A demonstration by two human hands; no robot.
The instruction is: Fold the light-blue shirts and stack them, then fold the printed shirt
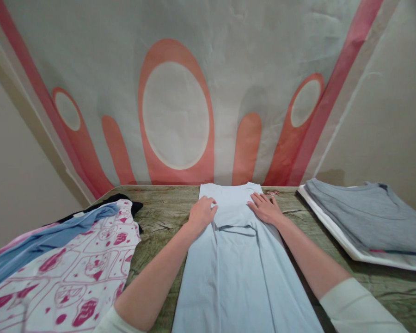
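Note:
A light blue garment (241, 273) lies lengthwise on the table in front of me, its sides folded in to a narrow strip. Near its far end a short flap of cloth ends in an edge with a small gap under it. My left hand (201, 213) is at the left edge of that far part, fingers curled in on the cloth and thumb near the index finger. On the right edge, my right hand (265, 209) rests palm down, fingers stretched out and slightly spread over the fabric. The fingertips of my left hand are partly hidden.
On the left lie loose clothes: a white garment with pink print (86, 273), a blue one (55, 238) and a black one (137, 209). A folded stack with a grey shirt (367, 212) on top stands at right. The wood-patterned table (162, 212) meets a printed backdrop (225, 92).

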